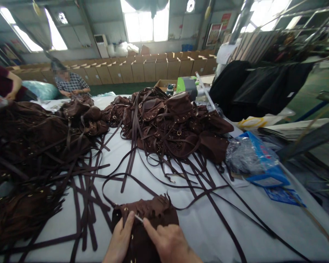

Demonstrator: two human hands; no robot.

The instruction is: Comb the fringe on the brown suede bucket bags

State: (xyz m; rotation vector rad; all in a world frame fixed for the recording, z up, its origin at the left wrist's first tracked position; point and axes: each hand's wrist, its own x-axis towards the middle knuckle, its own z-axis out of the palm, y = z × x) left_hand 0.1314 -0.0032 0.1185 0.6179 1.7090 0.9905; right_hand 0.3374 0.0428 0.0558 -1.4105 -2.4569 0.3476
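Observation:
A dark brown fringed bag point(153, 213) with gold-coloured eyelets lies at the near edge of the table. My left hand point(119, 237) grips its left side, thumb on top and the other fingers partly hidden. Over the bag's right part is my right hand point(168, 239), index finger stretched forward and the other fingers curled. A short, thin, silvery tool point(138, 218) reaches from my right fingertip toward my left thumb; its exact kind is unclear. A long brown strap point(150, 191) loops out behind the bag.
Heaps of brown bags point(164, 124) and loose straps point(90, 204) cover much of the white table point(263, 252). A blue packet with clear plastic point(265, 160) lies right. Two people are at the far left. Cardboard boxes point(137, 71) line the back.

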